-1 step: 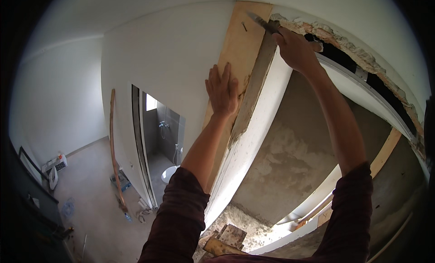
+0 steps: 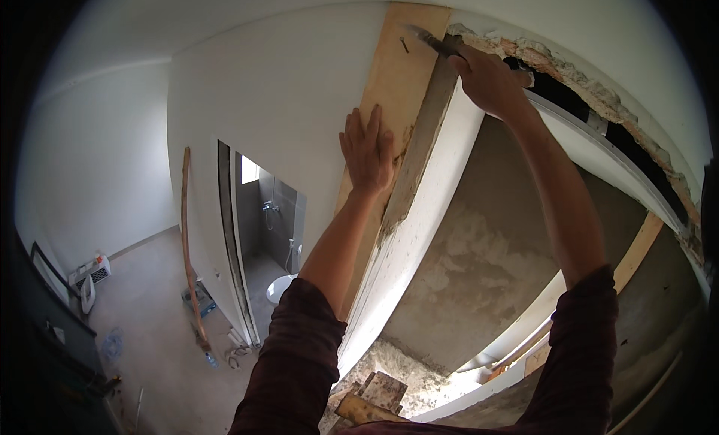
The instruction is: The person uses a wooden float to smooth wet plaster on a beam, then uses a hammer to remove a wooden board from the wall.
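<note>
A light wooden board [image 2: 408,75] stands along the edge of the opening in the wall, reaching up to the ceiling. A nail [image 2: 404,44] sticks out near its top. My left hand [image 2: 367,150] lies flat against the board's lower part, fingers spread. My right hand [image 2: 490,83] is wrapped round the dark handle of what looks like a hammer [image 2: 431,41]. Its far end is blurred and hovers close to the nail; I cannot tell whether they touch. My fingers hide part of the handle.
Broken masonry [image 2: 584,71] edges a dark gap at upper right. Beyond the opening stands a rough plaster wall [image 2: 479,233]. Wood pieces [image 2: 382,394] lie below me. On the left, a long wooden pole [image 2: 187,240] leans by a bathroom doorway [image 2: 269,218].
The hammer's far end has dipped slightly toward the nail and is more blurred. My left hand stays in place on the board.
</note>
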The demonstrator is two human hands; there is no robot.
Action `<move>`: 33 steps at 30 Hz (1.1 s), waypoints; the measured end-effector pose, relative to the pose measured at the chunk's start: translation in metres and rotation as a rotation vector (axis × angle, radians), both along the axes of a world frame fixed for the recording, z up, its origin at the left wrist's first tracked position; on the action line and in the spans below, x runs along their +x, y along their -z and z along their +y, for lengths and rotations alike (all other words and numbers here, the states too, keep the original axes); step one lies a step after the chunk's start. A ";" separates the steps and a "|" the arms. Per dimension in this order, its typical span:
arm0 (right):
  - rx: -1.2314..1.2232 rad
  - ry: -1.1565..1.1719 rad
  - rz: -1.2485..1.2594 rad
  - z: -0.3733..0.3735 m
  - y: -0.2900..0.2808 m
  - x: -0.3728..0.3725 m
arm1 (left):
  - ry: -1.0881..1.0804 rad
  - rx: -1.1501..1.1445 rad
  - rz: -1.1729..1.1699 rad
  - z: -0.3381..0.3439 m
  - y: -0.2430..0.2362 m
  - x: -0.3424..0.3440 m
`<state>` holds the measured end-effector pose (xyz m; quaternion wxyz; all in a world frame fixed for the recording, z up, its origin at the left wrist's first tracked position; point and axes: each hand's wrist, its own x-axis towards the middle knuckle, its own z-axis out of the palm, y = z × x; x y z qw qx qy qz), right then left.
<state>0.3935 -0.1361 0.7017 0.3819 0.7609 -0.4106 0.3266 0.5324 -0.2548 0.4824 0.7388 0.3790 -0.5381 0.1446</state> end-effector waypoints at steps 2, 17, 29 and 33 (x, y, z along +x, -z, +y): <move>-0.011 0.011 0.045 -0.002 -0.009 0.004 | 0.010 -0.011 -0.004 0.000 -0.001 0.000; 0.002 -0.062 0.044 -0.012 -0.017 0.002 | -0.022 -0.001 -0.007 -0.002 -0.002 0.001; -0.191 0.186 0.613 0.007 0.019 0.013 | 0.021 0.005 -0.008 -0.006 0.001 0.001; -0.164 0.264 0.556 0.013 0.018 0.018 | 0.005 0.023 -0.013 -0.001 0.000 0.001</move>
